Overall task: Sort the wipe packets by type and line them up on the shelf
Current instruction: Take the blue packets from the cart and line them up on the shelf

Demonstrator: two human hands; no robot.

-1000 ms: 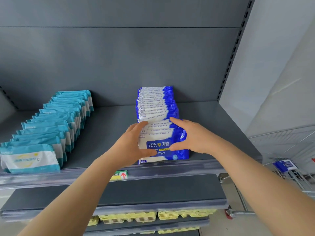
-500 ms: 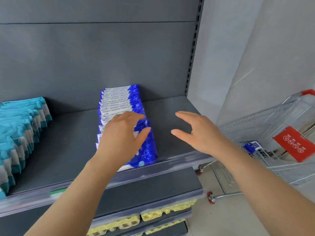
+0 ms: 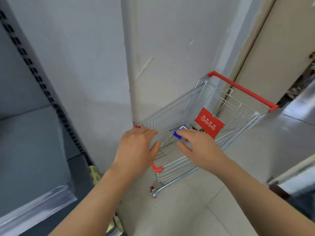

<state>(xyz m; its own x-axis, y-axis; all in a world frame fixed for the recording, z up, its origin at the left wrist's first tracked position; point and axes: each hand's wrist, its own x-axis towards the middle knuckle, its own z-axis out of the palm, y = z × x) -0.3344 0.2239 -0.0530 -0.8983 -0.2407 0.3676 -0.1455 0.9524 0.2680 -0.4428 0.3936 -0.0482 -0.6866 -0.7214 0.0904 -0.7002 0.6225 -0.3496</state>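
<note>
packet (image 3: pixel 179 132) in cart (image 3: pixel 170 109) — long axis diagonal, lower left to upper right

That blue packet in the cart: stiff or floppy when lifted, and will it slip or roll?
Likely floppy: the blue wipe packet looks like a thin, flat pouch, so it may sag if pinched at one corner. Its smooth-looking wrap could slip a little. Flat in the wire shopping cart, it should not roll.
</note>
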